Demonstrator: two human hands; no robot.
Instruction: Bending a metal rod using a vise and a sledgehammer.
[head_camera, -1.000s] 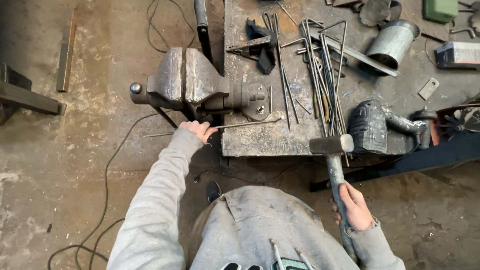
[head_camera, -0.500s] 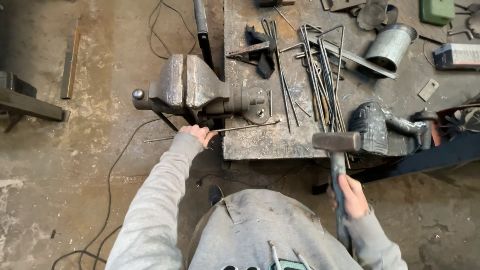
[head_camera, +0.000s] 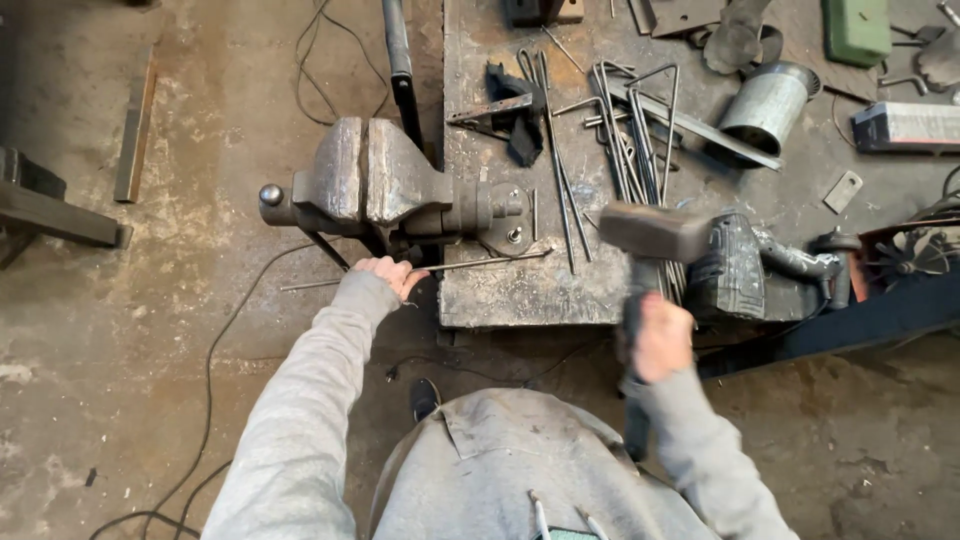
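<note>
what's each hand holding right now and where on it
The right hand grips a sledgehammer partway down its handle. The left hand holds a thin metal rod near its middle, beside the bench vise.

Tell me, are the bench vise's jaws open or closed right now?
Closed, or nearly: the vise shows only a thin dark seam between its jaws, nothing clamped. The rod in the left hand lies beside it.

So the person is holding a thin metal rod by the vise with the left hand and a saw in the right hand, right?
Not quite. The right hand holds a hammer, not a saw; the head view shows its blocky head raised over the bench. The rest is right: the left hand holds the thin metal rod by the vise.
</note>
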